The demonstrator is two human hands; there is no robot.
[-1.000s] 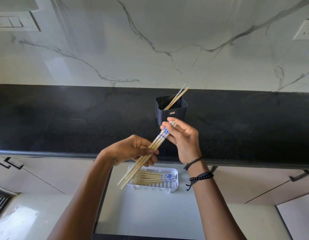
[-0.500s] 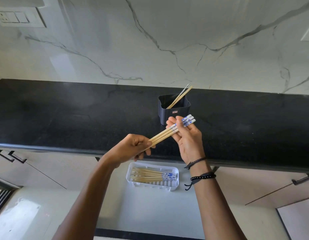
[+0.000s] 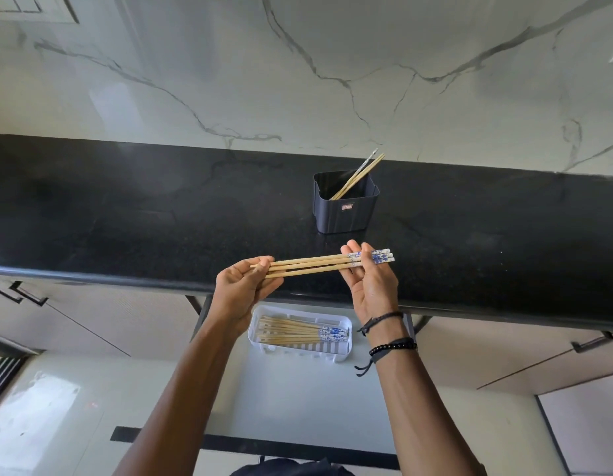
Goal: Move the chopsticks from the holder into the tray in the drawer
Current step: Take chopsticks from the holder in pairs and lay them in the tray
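I hold a small bunch of bamboo chopsticks [image 3: 312, 265] level above the counter's front edge. My left hand [image 3: 245, 292] pinches their thin tips. At the blue-and-white patterned ends, my right hand [image 3: 370, 281] has its fingers closed around them. Behind stands the black square holder [image 3: 346, 209] on the counter, with two chopsticks [image 3: 358, 175] leaning out to the right. Below my hands, the white tray [image 3: 339, 352] in the open drawer holds several chopsticks [image 3: 291, 333] lying flat, patterned ends to the right.
The black stone counter [image 3: 126, 218] runs across the view under a white marble wall. The open drawer's pale floor [image 3: 298, 400] extends toward me, with a dark front edge [image 3: 229, 443]. Closed cabinet fronts with black handles [image 3: 592, 343] flank it.
The bunch has swung from steeply tilted to level and risen over the counter edge. My left hand slid to the thin tips; my right stays on the patterned ends.
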